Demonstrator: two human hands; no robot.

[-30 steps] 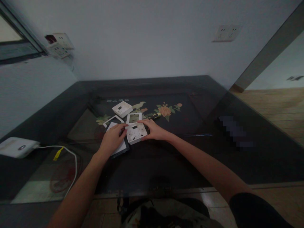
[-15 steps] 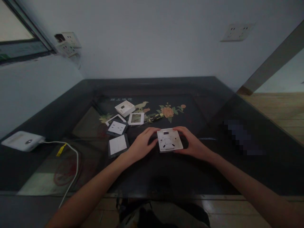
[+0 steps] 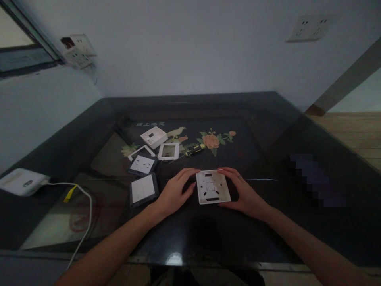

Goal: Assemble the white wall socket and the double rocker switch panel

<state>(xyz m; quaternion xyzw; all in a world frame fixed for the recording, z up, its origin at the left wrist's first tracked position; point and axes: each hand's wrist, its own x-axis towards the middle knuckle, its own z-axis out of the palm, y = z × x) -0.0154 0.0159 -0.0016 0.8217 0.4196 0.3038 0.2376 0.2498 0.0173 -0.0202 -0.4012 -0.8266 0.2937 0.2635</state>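
A white square socket back box with slots and screw holes in its base lies just above or on the dark table, its hollow side facing up. My right hand grips its right side, fingers at the far edge and thumb at the near corner. At the left, my left hand is curled with its fingertips on the far corner and its thumb by the side. Left of it rest a blank switch panel and a socket panel. Beyond are two white frames and a second back box.
A yellow-and-black screwdriver lies beyond my hands. On the far left sits a white device with a white cable running off the table's front edge. A pixelated dark object is at the right. Wall outlets are behind.
The back box and both hands sit lower in view, and the box now looks flatter, more of its inside showing. The camera view has shifted slightly; both hands stay on the box.
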